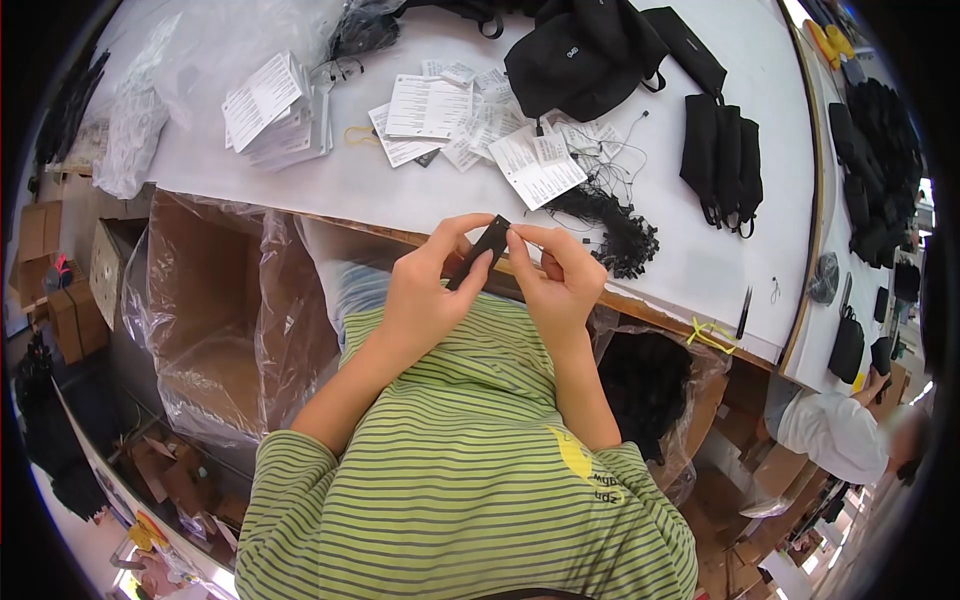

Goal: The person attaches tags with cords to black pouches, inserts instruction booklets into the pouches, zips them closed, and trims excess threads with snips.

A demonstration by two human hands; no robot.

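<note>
While left hand (428, 288) and right hand (556, 288) pinch it, black strip (487, 242) slants forward-right.

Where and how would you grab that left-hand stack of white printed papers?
Probably by both long edges of the stack, with the left hand, coming from the near side. Its sheets look out of line, so pinching only the top might leave lower ones behind. The near side faces bare tabletop, while clear plastic lies beyond it.

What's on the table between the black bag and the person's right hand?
In the head view, a white leaflet and part of some black cords lie between the black bag and right hand.
</note>
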